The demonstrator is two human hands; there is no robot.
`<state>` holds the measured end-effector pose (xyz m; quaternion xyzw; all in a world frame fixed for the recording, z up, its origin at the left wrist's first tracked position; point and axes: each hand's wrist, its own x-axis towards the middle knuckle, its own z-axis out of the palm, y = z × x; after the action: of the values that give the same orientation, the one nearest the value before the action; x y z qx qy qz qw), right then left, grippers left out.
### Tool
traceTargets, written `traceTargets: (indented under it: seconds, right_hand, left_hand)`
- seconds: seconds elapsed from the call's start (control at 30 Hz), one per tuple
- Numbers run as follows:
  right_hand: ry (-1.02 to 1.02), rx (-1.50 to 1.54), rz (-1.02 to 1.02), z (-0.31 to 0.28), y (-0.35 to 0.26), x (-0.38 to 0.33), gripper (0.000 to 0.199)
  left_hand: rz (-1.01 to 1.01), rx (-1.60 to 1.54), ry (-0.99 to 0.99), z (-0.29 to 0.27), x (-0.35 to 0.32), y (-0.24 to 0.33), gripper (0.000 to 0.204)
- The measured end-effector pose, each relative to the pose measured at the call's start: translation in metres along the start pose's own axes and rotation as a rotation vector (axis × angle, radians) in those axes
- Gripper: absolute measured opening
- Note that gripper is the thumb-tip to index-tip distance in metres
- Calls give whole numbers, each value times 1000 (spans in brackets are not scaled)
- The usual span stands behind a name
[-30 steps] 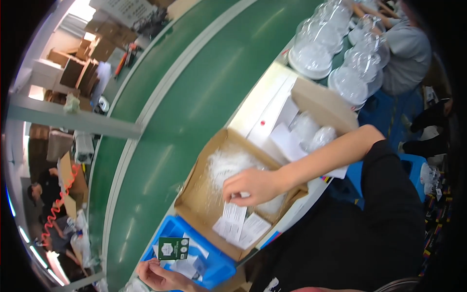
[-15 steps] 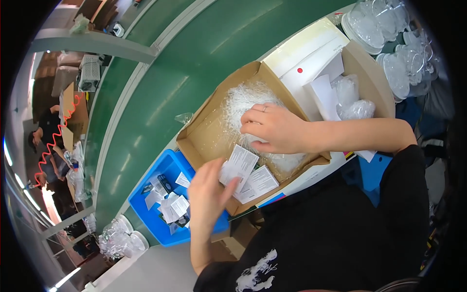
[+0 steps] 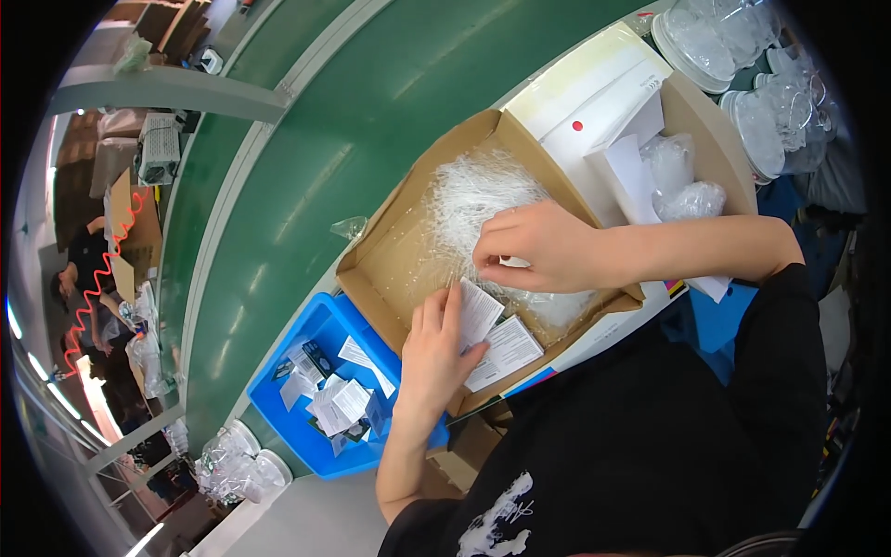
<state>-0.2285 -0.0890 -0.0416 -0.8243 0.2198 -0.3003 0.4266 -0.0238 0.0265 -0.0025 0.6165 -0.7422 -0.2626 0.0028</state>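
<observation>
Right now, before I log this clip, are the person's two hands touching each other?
Apart. The head view shows a narrow gap between the fingertips of the left hand, lower in the picture, and the curled right hand above.

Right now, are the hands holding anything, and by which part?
Left hand touches white cards at their left edge; grip unclear. Whether the right hand pinches white shreds cannot be told.

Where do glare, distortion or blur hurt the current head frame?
Head view: pale glare streaks on the green belt; head view: fisheye bows the pale rail and blacks out the corners; head view: left hand and right hand show no obvious smear, but the paper cards' print is too fine to read.
</observation>
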Motion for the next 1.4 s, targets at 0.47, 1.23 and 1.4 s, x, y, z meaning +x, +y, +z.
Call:
traceTargets:
  seconds: [0.47, 1.23, 1.4]
  right_hand:
    - [175, 545, 255, -11, -13, 5, 14]
    - [298, 386, -2, -12, -6, 7, 10]
    - [209, 667, 343, -14, -9, 6, 15]
  left_hand:
    - [-155, -483, 173, -29, -4, -20, 13]
    - [-42, -823, 358, 0, -2, -19, 71]
    - [-38, -848, 317, -3, 0, -21, 80]
